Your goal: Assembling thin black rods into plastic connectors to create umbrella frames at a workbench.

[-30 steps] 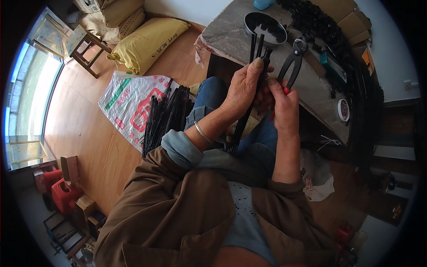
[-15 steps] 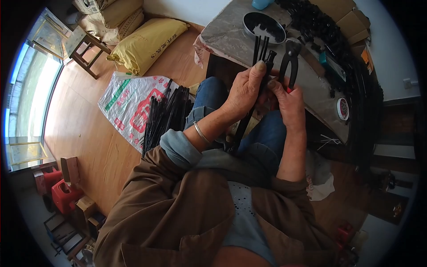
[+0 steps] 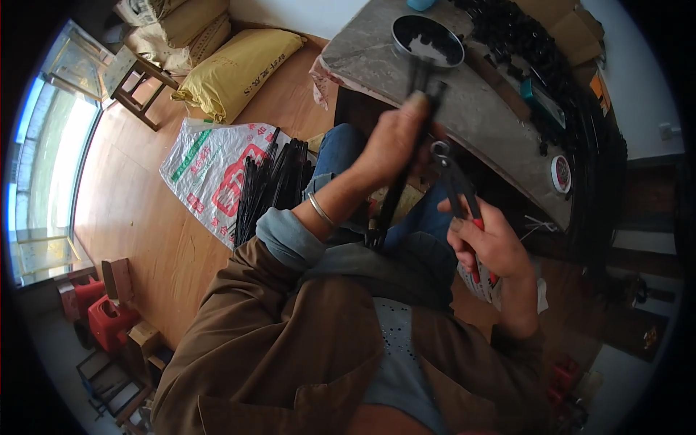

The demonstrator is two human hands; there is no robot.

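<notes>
My left hand (image 3: 395, 141) is closed around a bundle of long, thin black rods (image 3: 395, 197). The rods slant from my lap up toward the table edge, and their upper ends are smeared by motion. My right hand (image 3: 491, 243) grips the handles of a pair of end-cutting pincers (image 3: 452, 174), black with red on the grips. The pincers' rounded jaws point up beside the rods, apart from them. More black rods (image 3: 272, 177) lie in a pile on a printed white sack (image 3: 190, 170) on the floor, left of my knees.
A grey table (image 3: 355, 61) stands ahead, bearing a round bowl (image 3: 396, 52) of small black pieces, a heap of black parts (image 3: 536, 51) and a small round tin (image 3: 560, 174). A yellow sack (image 3: 243, 72) and a wooden stool (image 3: 138, 83) are at the far left.
My right hand has drawn the pincers down and to the right, away from the rods' tops. My left hand has shifted slightly left, still holding the rods, which now blur.
</notes>
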